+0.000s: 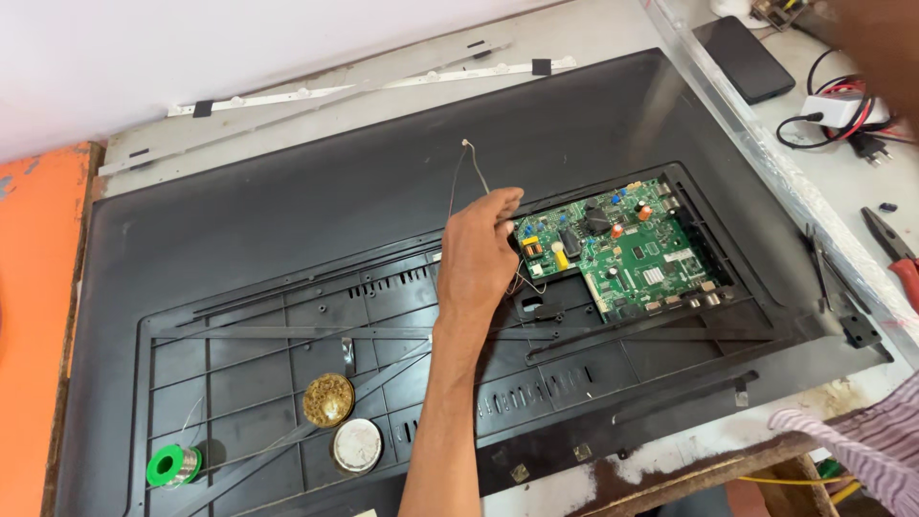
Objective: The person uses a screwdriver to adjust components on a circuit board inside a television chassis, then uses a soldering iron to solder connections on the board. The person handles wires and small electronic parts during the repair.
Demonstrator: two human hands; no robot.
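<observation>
At the far left of the black television back cover (287,220), which lies flat across the table (603,24), a green solder spool (174,465) stands on the ribbed part, and just right of it sit a round tin of brass wool (328,399) and a pale round tin (357,445), all well apart from any hand. Behind the cover, long white light strips (383,86) lie along the table's back edge. Near the middle, the left hand (479,254) reaches in from below, its grip pinched on thin grey wires (471,165); their free end curls up loose over the cover, joined to nothing that shows, while their lower run drops toward the opening beside the board. Just right of the fingers, the green circuit board (617,249) sits in its recess, so seating it looks done and the wire hookup looks unfinished. Further right lie a dark phone (745,57), a white adapter (831,110) with red and black leads, and red-handled pliers (895,254). A striped sleeve (852,445) enters at the lower right; the blurred brown shape in the top right corner may be the right hand, but its grip cannot be told
</observation>
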